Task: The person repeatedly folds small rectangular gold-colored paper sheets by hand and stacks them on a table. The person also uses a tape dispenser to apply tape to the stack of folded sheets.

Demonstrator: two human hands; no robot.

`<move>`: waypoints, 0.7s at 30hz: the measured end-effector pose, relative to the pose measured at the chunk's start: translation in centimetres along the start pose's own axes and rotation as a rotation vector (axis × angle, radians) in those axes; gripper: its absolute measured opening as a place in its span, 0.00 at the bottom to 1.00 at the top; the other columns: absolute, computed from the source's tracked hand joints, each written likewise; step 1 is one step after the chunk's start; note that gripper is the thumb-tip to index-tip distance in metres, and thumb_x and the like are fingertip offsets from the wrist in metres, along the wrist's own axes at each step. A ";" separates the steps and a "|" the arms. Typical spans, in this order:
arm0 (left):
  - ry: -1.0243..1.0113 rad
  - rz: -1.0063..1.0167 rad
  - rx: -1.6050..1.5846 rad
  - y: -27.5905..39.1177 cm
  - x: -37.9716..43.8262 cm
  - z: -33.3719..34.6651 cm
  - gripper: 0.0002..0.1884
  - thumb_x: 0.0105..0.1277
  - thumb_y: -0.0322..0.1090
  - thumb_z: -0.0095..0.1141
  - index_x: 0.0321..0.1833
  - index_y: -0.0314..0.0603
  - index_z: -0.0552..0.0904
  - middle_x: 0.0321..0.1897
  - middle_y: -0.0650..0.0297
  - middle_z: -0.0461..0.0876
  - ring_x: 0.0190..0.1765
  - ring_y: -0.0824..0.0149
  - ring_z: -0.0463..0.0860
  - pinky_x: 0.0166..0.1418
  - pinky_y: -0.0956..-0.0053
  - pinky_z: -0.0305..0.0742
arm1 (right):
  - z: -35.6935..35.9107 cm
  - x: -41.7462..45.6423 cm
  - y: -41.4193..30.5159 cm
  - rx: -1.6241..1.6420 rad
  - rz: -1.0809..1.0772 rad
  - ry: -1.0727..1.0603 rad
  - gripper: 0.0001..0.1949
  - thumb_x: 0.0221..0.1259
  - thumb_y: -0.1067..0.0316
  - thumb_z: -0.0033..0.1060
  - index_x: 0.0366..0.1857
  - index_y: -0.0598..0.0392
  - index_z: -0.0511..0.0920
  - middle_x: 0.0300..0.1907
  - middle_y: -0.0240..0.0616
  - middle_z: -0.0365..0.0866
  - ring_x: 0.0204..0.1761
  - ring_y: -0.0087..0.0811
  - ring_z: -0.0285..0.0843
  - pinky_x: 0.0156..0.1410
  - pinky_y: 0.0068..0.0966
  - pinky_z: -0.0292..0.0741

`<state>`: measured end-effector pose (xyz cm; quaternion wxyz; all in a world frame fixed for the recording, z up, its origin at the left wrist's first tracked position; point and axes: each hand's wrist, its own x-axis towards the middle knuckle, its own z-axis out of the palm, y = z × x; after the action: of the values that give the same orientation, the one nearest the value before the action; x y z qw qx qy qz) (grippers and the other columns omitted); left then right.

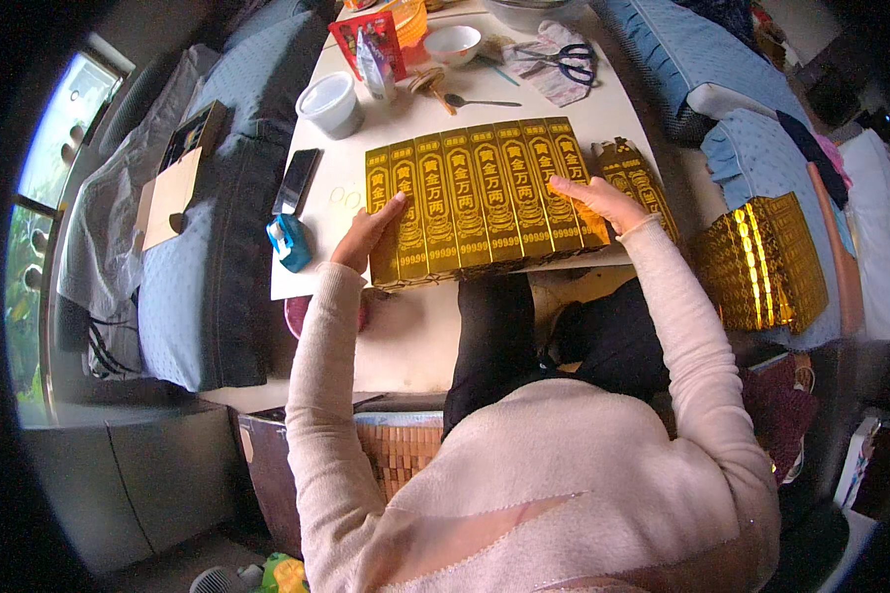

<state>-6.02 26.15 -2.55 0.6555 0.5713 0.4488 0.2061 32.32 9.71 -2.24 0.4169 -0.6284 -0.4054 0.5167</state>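
Observation:
A row of several gold foil paper boxes [475,200], long and printed with writing, lies side by side at the near edge of the white table [326,244]. My left hand [365,236] grips the row's left end, its thumb on the top face. At the right end my right hand [601,201] holds on, thumb resting on top; its other fingers are mostly hidden. More gold printed card pieces [634,178] lie on the table just beyond my right hand.
A phone [297,181], a blue tape dispenser [288,241] and a lidded plastic tub [331,105] stand left. Farther back are a white bowl [452,46], a spoon [482,102], a red pouch [378,44] and scissors [575,63] on a cloth. Folded gold card [760,263] rests on the right-hand seat.

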 end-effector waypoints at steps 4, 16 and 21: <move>0.005 0.065 -0.176 -2.2 1.4 -0.3 0.33 0.70 0.56 0.68 0.63 0.31 0.82 0.51 0.53 0.89 0.51 0.63 0.89 0.55 0.70 0.85 | 1.0 -1.4 -1.8 0.027 0.031 0.052 0.30 0.66 0.41 0.73 0.49 0.65 0.88 0.44 0.37 0.92 0.42 0.22 0.88 0.48 0.22 0.79; 0.013 0.047 -0.232 -1.6 2.7 0.0 0.29 0.76 0.49 0.63 0.67 0.31 0.75 0.55 0.54 0.86 0.54 0.62 0.87 0.58 0.66 0.87 | -0.5 0.6 -0.4 0.031 0.096 0.007 0.35 0.64 0.41 0.76 0.61 0.64 0.82 0.61 0.42 0.85 0.65 0.28 0.79 0.73 0.26 0.69; 0.070 0.148 -0.360 -4.5 3.7 -0.8 0.38 0.70 0.58 0.67 0.66 0.25 0.77 0.55 0.48 0.86 0.52 0.59 0.87 0.56 0.65 0.84 | 0.2 1.0 -0.2 0.029 0.062 0.029 0.48 0.60 0.35 0.76 0.71 0.70 0.68 0.72 0.52 0.70 0.75 0.37 0.66 0.80 0.31 0.60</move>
<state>-5.85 28.35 -7.98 0.7141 0.4690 0.3840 0.3503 32.26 10.69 -2.40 0.4156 -0.6419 -0.3722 0.5261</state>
